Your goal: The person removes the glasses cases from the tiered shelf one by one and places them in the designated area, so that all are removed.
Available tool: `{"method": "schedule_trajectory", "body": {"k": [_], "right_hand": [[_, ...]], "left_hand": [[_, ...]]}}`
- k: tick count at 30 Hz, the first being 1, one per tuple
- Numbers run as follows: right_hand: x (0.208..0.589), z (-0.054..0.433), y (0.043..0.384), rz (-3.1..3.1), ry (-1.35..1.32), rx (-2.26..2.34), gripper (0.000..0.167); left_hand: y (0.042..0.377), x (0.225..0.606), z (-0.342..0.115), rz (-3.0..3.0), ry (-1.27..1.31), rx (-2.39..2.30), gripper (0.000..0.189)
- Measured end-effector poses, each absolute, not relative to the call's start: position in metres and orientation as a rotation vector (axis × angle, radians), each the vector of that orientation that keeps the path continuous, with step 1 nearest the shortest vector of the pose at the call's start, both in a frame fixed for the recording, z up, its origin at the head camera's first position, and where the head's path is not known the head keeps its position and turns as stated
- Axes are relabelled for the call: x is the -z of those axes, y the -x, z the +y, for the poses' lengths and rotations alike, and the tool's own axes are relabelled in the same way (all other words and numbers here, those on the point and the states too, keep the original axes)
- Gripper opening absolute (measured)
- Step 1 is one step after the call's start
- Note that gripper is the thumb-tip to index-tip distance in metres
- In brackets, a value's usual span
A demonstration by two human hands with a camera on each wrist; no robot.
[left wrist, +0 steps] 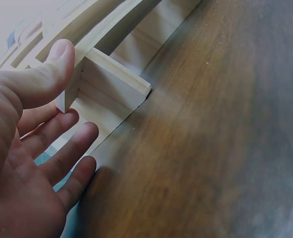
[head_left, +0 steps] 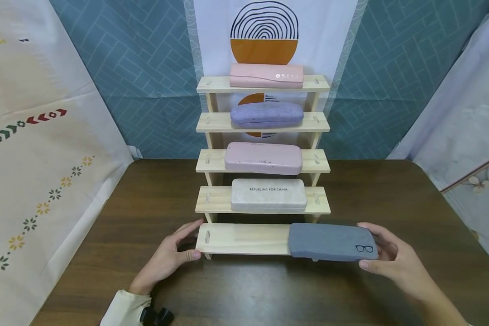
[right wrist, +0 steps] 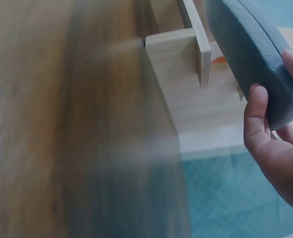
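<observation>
A stepped wooden display rack (head_left: 244, 238) stands on the table, its bottom shelf nearest me. My right hand (head_left: 391, 256) grips the right end of a blue-grey glasses case (head_left: 330, 242) with a small glasses drawing on it. The case's left part overlaps the right half of the bottom shelf, and its right end juts past it. In the right wrist view, thumb and fingers clasp the case (right wrist: 256, 54), which is tilted. My left hand (head_left: 167, 258) holds the left end of the bottom shelf between thumb and index finger; the other fingers (left wrist: 82, 136) hang loose beside it.
Above, one per shelf, lie a pale grey case (head_left: 269, 201), a mauve case (head_left: 262, 158), a purple-blue case (head_left: 266, 114) and a pink case (head_left: 266, 76). Behind the brown table (head_left: 146, 203) hangs a teal patterned cloth (head_left: 146, 68); white cloths flank both sides.
</observation>
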State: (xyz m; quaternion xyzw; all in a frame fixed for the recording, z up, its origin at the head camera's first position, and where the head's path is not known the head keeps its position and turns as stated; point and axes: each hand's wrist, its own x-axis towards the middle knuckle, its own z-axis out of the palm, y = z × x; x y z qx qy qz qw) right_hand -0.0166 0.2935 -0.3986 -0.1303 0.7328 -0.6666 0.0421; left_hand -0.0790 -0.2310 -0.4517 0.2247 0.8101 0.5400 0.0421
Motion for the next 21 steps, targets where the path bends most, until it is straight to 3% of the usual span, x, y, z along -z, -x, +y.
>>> {"method": "schedule_trajectory", "body": {"k": [21], "right_hand": [[0.417,0.351,0.013,2.157,0.276,2.189,0.069]], "left_hand": [[0.079,0.451,-0.231,2.469,-0.669,-1.658,0.076]]}}
